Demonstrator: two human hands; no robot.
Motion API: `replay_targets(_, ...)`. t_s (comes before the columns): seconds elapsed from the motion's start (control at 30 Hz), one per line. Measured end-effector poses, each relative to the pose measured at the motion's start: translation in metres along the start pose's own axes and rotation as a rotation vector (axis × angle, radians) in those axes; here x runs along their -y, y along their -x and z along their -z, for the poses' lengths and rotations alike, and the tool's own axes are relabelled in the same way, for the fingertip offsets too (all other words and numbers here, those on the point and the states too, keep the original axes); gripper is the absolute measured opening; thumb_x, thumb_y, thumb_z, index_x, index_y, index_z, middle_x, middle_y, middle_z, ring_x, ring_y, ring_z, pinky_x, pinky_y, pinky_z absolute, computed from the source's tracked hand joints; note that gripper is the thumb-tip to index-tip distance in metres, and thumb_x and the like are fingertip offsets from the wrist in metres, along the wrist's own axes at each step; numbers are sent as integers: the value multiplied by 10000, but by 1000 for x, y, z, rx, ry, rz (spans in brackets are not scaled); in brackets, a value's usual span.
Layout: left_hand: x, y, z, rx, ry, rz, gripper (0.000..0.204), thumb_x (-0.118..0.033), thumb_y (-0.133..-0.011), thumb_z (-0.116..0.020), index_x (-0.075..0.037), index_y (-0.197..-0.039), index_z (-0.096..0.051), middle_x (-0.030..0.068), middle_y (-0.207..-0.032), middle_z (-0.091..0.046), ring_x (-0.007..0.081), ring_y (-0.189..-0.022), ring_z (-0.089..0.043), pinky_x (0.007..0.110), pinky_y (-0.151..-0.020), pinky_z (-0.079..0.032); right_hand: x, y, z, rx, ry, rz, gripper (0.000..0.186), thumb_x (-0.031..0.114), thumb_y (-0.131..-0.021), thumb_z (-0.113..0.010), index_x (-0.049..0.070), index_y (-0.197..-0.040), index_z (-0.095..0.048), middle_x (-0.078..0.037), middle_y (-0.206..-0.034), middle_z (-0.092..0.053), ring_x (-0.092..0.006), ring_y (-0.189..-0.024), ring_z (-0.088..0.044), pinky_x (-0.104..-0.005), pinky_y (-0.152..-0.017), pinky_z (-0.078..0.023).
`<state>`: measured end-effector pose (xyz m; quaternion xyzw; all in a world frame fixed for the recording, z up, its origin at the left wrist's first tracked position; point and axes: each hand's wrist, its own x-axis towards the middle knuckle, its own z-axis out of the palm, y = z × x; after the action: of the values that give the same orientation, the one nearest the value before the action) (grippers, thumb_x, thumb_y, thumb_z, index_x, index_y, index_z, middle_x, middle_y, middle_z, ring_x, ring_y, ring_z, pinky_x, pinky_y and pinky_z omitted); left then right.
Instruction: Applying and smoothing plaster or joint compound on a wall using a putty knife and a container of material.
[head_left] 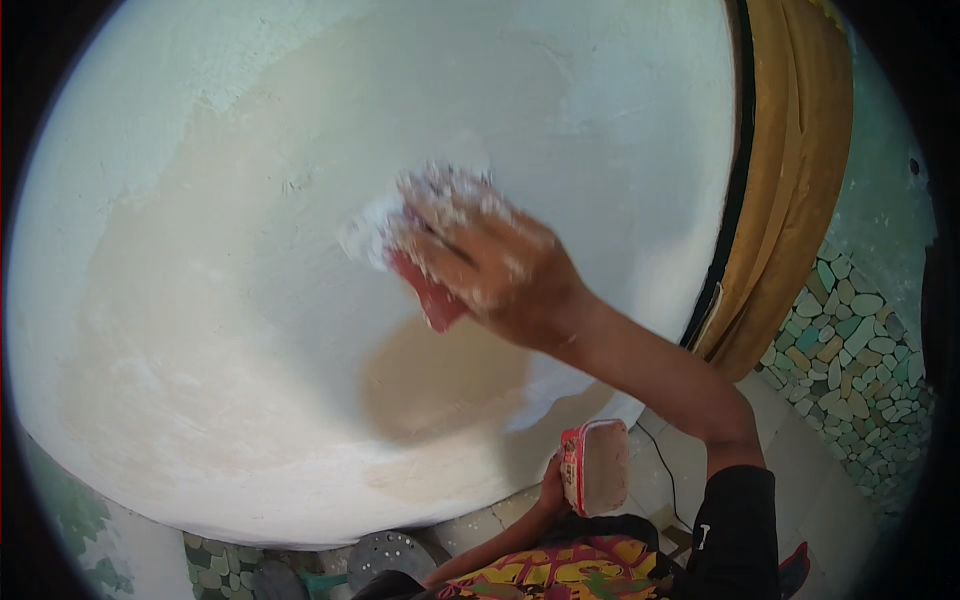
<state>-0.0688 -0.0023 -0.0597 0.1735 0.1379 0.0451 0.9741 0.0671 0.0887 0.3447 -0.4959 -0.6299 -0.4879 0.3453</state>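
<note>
My right hand (500, 260), caked with white paste, grips a red spreader (432, 310) against a large, curved white wall surface (230, 170). Wet white paste shows beside and under the fingers, on a surface patched in pale grey and beige. At the lower middle, my left hand (552, 482) holds a red-rimmed rectangular plastic tub (600, 470) smeared inside with a pale substance.
An ochre band (790, 150) with a dark edge borders the white surface on the right. Beyond are pebble mosaic (850, 380) and pale tiles (800, 450), with a dark cable across the tiles. A grey perforated round object (385, 560) lies at the bottom.
</note>
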Motion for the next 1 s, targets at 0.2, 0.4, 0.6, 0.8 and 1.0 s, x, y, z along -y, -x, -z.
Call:
replay_targets(0.2, 0, 4, -9, -189, -80, -55, 494, -451, -1086, -423, -84, -1391, -547, 127, -1295, -678, 254, -1129, -680, 427, -1026, -537, 10, -20, 26, -52, 50, -20, 341, 218, -837, -792, 115, -1159, -745, -116, -1232, -705, -318, -1142, -691, -471, -1001, -555)
replay_targets(0.4, -1, 2, 7, -88, -103, -87, 540, -465, -1088, -394, -80, -1451, -502, 139, -1376, -631, 270, -1219, -639, 447, -1071, -508, -45, -58, 20, -261, 178, 10, 294, 194, -820, -778, 158, -1110, -750, -62, -1184, -710, -317, -1121, -690, -468, -1026, -535)
replay_targets(0.6, -3, 5, -9, 4, -81, -22, 754, -574, -1046, -273, -67, -1601, -323, 202, -1540, -483, 404, -1356, -538, 552, -1133, -437, -34, 52, 44, -155, 144, -181, 315, 181, -770, -787, 175, -1085, -787, -61, -1264, -709, -305, -1175, -683, -467, -1024, -545)
replay_targets(0.8, -5, -6, 27, -54, -108, -32, 750, -580, -1047, -272, -74, -1598, -332, 192, -1536, -492, 409, -1357, -536, 553, -1128, -441, -40, -15, 76, -153, 132, -169, 395, 153, -771, -802, 150, -1165, -765, -75, -1318, -693, -325, -1221, -655, -461, -1021, -530)
replay_targets(1.0, -7, 13, -10, -54, -94, -23, 753, -585, -1045, -282, -79, -1601, -329, 187, -1548, -482, 398, -1374, -524, 551, -1145, -424, -48, -27, 61, -118, 257, -182, 517, 107, -711, -840, 114, -1219, -744, -59, -1321, -697, -321, -1163, -678, -422, -989, -542)
